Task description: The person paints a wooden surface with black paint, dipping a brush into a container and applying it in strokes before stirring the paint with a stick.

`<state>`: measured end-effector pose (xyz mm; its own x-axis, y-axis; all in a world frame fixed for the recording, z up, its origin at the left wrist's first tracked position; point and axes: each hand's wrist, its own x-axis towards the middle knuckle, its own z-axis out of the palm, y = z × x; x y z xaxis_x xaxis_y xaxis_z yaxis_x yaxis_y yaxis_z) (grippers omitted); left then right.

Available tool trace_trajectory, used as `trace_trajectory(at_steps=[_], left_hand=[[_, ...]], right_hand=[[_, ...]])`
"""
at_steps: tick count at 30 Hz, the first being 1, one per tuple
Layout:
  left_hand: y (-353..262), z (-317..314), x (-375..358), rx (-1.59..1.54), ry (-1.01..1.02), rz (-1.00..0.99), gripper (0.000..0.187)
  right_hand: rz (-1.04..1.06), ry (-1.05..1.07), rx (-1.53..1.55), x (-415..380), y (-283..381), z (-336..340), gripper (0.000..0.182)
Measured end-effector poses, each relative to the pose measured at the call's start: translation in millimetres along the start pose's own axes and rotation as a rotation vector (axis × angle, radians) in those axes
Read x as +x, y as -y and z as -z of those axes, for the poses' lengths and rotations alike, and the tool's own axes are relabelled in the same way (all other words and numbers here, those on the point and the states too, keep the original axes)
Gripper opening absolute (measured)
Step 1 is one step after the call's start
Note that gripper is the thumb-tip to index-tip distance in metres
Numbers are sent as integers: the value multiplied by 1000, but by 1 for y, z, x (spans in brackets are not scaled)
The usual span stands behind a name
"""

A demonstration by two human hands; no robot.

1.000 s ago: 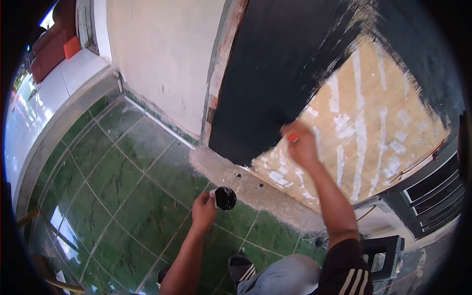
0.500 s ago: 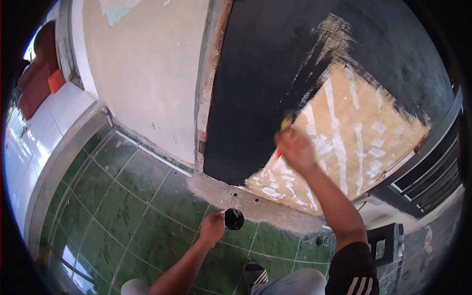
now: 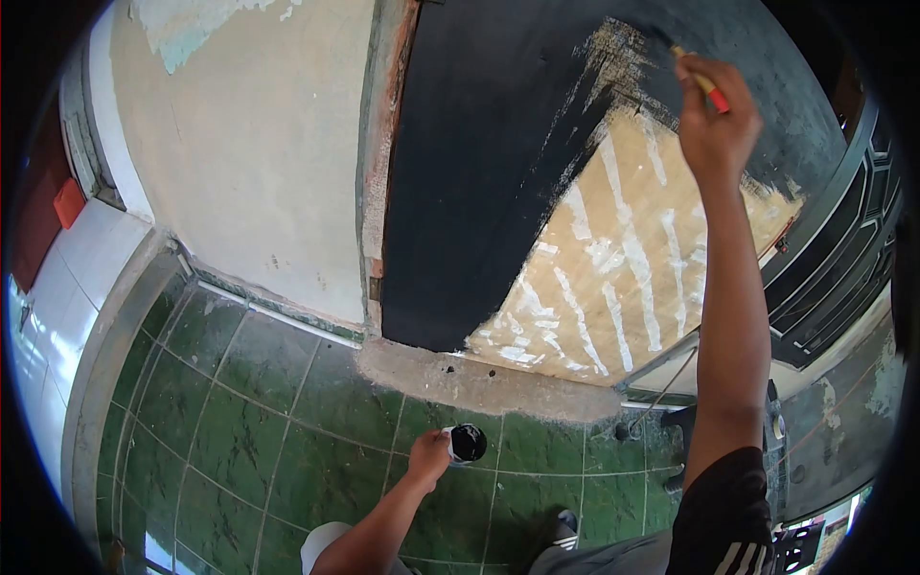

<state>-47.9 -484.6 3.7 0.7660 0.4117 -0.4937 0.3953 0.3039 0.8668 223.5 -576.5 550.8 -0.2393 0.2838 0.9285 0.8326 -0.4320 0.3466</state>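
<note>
My right hand (image 3: 717, 120) is closed around a paintbrush (image 3: 707, 84) whose handle is yellowish with a red end. Its bristles are against or very near the black upper part of the door (image 3: 470, 172); contact is hard to make out. Below lies a bare tan area of the door (image 3: 585, 278) with white streaks, and a thin, scratchy patch of dark paint shows at its top. Low over the floor, my left hand (image 3: 430, 457) grips a small cup of black paint (image 3: 469, 443) by its side, with the dark opening facing up.
Green tiles (image 3: 230, 431) cover the floor, with a rough concrete sill (image 3: 479, 379) under the door. A cream wall (image 3: 249, 163) stands to the left, a white pipe (image 3: 278, 314) along its base. Dark window grilles (image 3: 834, 278) are at right. A red object (image 3: 68, 203) sits far left.
My right hand has moved up and right with the paintbrush, from the tan area's left edge to the black upper part. The view has shifted a little; the left hand still holds the cup.
</note>
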Motion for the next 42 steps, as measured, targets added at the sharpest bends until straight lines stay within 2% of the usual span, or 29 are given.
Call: trace_trajectory(at_steps=[2,3,5,6,7,10,13,15,16,17,19,22,23,24,27,29,31,34,38,42], left_hand=[[-2,0,1,34,30,-32,31],[-3,-3,0,47,35,-46,31],[0,-6,0,42,16,-81,31],[7,-7,1,26,-7,-103,32],[13,-7,-1,11,-31,-120,32],[7,-6,-10,15,-72,-113,31],[-9,-3,-27,-8,-68,-67,32],[-3,-6,-32,-111,-106,-13,31],[0,-8,-33,-161,-125,9,31],[0,-7,-36,-188,-122,26,30],[-1,-10,-52,-248,-118,60,29],[0,-18,-73,-310,-130,95,28],[2,-21,-79,-326,-133,86,29],[4,-25,-83,-342,-138,76,29],[16,-34,-99,-335,-142,45,30],[19,-38,-108,-310,-136,24,31],[19,-42,-116,-282,-126,13,32],[17,-45,-126,-238,-143,43,33],[43,-38,-121,-141,-120,30,32],[45,-47,-121,-117,-121,61,32]], right_hand=[[93,-135,-65,10,0,1,23],[172,-83,-87,-1,5,-4,24],[195,151,-118,-62,12,-28,24],[117,392,-58,-99,26,-36,25],[216,466,16,-129,42,-36,24],[-32,706,250,-190,87,-28,25],[-182,902,379,-189,81,-23,24],[-263,617,328,-154,51,-26,20],[-432,504,259,-125,41,-19,15],[-371,334,232,-103,19,-16,14],[-78,-79,60,-71,-6,-3,22],[24,-167,-7,-83,-2,0,31],[54,-119,27,-107,6,-9,36],[59,24,66,-140,17,-18,36],[147,572,134,-261,64,-35,14],[53,644,320,-331,96,-34,13],[-160,1008,513,-392,113,-24,14],[-309,1016,641,-429,131,20,15],[-624,915,752,-458,133,90,8],[-870,881,681,-487,121,168,6]])
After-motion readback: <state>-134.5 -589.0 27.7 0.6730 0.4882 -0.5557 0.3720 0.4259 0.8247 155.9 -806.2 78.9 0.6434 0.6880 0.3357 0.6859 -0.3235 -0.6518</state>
